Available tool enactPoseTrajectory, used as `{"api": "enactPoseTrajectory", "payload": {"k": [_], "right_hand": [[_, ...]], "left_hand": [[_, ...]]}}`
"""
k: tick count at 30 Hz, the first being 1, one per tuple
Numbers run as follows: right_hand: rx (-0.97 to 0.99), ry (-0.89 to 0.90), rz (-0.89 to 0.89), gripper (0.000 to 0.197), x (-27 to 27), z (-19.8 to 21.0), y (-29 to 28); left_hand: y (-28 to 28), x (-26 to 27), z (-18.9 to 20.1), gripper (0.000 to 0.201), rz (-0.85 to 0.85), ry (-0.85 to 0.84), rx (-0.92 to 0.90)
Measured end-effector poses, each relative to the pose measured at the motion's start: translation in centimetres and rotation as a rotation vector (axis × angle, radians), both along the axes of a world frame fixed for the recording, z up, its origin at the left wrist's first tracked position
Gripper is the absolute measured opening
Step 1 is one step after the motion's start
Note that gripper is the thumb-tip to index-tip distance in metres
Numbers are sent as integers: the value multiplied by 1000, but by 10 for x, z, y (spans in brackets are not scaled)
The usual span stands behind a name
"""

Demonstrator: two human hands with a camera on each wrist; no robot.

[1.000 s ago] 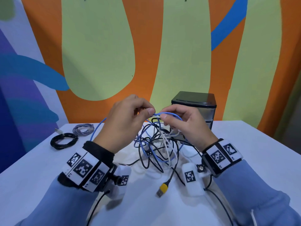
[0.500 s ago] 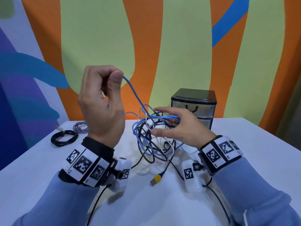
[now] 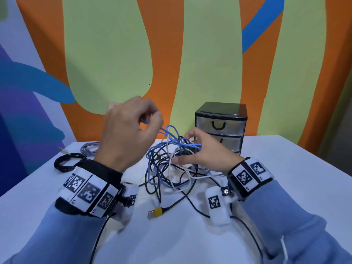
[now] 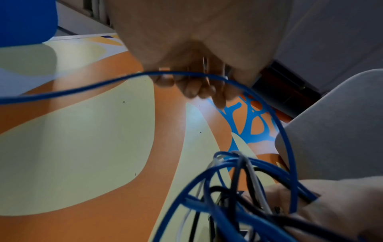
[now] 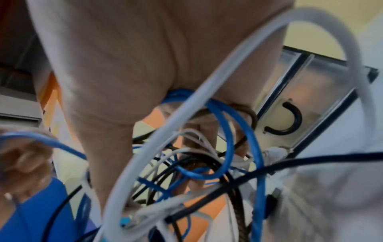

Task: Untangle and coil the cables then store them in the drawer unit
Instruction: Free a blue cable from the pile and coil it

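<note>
Pinching blue cable (image 3: 172,130), left hand (image 3: 125,134) raised; right hand (image 3: 202,153) grasping cable tangle (image 3: 167,168) beside it.

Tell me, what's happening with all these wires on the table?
A person is untangling a knot of cables. The left hand pinches a blue cable and holds it up away from the knot, while the right hand grips the tangle. Two coiled cables lie to the left. The drawer unit behind is closed.
</note>
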State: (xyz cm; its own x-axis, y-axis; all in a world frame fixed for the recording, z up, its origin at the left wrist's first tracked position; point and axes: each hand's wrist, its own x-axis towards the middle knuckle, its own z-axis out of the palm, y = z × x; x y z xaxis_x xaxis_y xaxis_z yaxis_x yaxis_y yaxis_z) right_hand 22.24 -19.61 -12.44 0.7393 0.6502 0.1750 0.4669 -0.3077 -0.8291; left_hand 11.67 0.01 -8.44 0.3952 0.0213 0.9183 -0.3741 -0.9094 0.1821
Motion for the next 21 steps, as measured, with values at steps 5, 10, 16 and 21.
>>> {"api": "enactPoseTrajectory", "payload": {"k": [5,10,16,21], "right_hand": [[68,36,-17,57,8,-1,-2],[153,40,-14,53,12,-6,0],[200,52,-60,47,19,-12,5],[299,35,-142,39,18,-9,6]], "left_hand": [[-3,-2,-8,47,-97,354,112],[-1,-4,-4,28,-243,399,-13],[0,-3,-1,47,-123,451,-177],[15,-3,-4,60,57,741,-105]]}}
